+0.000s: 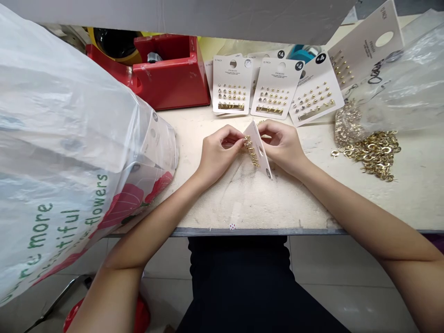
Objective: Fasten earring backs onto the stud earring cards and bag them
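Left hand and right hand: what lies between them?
The head view shows a white card of gold earrings between the left hand and the right hand, held by both.

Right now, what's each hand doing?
Left hand: closed, pinching the earring card.
Right hand: closed, holding the same card from the other side.

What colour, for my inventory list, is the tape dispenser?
The tape dispenser is red, as the head view shows.
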`<state>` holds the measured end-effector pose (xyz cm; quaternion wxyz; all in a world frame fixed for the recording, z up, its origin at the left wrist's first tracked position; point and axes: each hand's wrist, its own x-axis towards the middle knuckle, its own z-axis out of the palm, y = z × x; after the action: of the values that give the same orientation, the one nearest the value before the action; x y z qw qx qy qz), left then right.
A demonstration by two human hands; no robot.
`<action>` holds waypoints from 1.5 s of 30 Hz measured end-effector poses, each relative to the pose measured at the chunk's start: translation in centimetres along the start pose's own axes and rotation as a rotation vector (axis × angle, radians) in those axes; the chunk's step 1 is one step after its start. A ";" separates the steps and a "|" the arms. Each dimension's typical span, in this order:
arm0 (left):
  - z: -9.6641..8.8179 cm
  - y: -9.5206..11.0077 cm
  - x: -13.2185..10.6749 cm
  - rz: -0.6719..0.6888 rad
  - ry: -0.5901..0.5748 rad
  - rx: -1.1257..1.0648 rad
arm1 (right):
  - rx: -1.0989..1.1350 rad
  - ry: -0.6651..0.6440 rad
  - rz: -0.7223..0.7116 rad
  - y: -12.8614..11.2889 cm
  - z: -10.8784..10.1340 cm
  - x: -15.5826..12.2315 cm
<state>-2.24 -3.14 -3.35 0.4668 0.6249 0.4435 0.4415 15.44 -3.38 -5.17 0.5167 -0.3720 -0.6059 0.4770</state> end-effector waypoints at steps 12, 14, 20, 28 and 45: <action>-0.3 0.3 0.3 0.010 -0.006 0.050 | -0.200 -0.022 -0.126 -0.4 0.2 -0.2; -0.3 0.5 0.4 0.010 -0.012 0.056 | -0.240 -0.018 -0.159 -0.4 0.3 -0.3; -0.2 0.4 0.5 -0.014 -0.016 0.114 | -0.214 -0.006 -0.153 -0.3 0.3 -0.3; -0.4 0.6 0.7 -0.109 -0.057 -0.017 | -0.239 -0.010 -0.169 -0.2 0.1 -0.4; -2.0 3.5 1.4 -0.444 -0.255 -0.183 | -0.386 -0.056 -0.455 -0.6 -0.1 -0.2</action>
<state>-3.33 -2.04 0.59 0.6588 0.5180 0.4657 0.2843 15.58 -3.75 -4.66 0.5130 -0.3046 -0.7673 0.2351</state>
